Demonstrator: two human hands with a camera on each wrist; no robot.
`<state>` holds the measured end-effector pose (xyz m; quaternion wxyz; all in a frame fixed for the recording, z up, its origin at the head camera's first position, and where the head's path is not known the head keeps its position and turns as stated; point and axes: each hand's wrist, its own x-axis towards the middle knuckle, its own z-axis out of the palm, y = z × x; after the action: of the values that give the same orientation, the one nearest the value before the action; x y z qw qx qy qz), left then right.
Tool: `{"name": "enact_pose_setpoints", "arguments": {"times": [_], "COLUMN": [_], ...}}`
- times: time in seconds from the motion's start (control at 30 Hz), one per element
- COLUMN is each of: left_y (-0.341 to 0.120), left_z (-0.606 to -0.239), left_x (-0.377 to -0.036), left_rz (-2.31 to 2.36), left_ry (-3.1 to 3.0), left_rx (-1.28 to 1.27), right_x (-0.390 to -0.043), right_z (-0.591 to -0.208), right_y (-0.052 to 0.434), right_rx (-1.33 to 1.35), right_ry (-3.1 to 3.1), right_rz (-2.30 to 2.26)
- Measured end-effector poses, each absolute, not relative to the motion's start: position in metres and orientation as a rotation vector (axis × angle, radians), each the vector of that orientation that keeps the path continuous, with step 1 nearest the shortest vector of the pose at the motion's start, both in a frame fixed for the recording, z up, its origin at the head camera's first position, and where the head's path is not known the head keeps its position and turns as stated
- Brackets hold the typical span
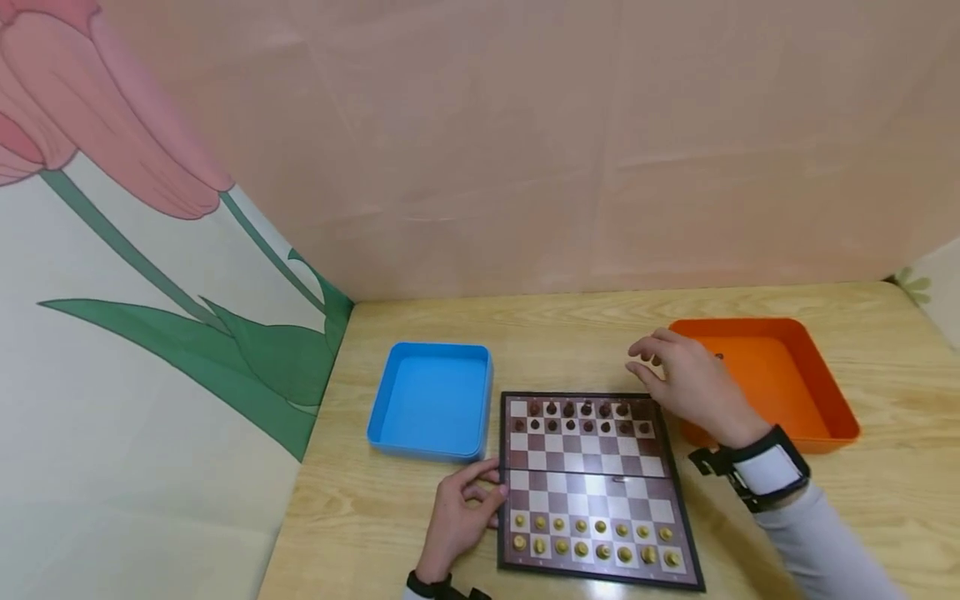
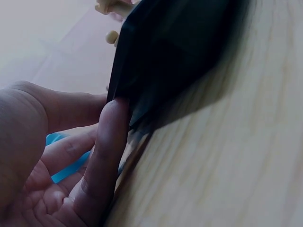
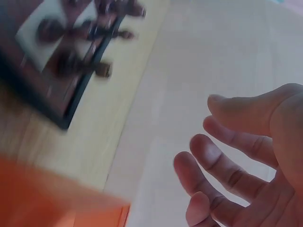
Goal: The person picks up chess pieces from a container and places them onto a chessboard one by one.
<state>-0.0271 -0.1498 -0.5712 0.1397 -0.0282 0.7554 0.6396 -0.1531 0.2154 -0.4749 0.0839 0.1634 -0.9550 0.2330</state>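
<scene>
Nearest me, the light chess pieces (image 1: 592,537) stand in two full rows on the near edge of the chessboard (image 1: 592,487), none displaced as far as I can see. My left hand (image 1: 461,521) rests on the tabletop (image 1: 862,517) at the board's left edge, its fingers (image 2: 106,156) curled against the dark rim and steadying it; it holds no piece.

Further out, the dark chess pieces (image 1: 581,417) occupy the two far rows. One square at the far right corner appears vacant, though the pieces are too small to count with confidence.

My right hand (image 1: 686,379) hovers just beyond that corner, beside the orange tray (image 1: 825,400); its fingers (image 3: 222,165) are spread loosely and carry nothing. A small dark object (image 1: 718,357) lies in the orange tray. The blue tray (image 1: 431,400), left of the board, holds nothing visible.

Assessment: clearing has barely begun; nearly every piece remains on the board.
</scene>
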Motion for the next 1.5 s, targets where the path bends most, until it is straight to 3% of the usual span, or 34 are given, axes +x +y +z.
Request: {"name": "enact_pose_setpoints", "arguments": {"times": [0.6, 0.93, 1.17, 1.5], "left_y": [-0.149, -0.149, -0.150, -0.150], "left_z": [-0.571, -0.572, -0.572, -0.572], "left_x": [-0.026, -0.026, -0.026, -0.027], "left_rz": [1.904, 1.881, 1.858, 1.855], "left_ry": [2.153, 2.166, 2.181, 2.185], "left_rx": [-0.063, -0.068, -0.097, -0.081], "right_x": [-0.172, -0.178, -0.179, -0.179], "right_z": [-0.491, -0.521, -0.539, -0.541], "right_y": [0.301, 0.329, 0.333, 0.337], "right_rx": [0.247, 0.244, 0.324, 0.214], "right_ry": [-2.897, -3.149, -3.163, -3.098], "right_rz": [0.684, 0.580, 0.545, 0.610]}}
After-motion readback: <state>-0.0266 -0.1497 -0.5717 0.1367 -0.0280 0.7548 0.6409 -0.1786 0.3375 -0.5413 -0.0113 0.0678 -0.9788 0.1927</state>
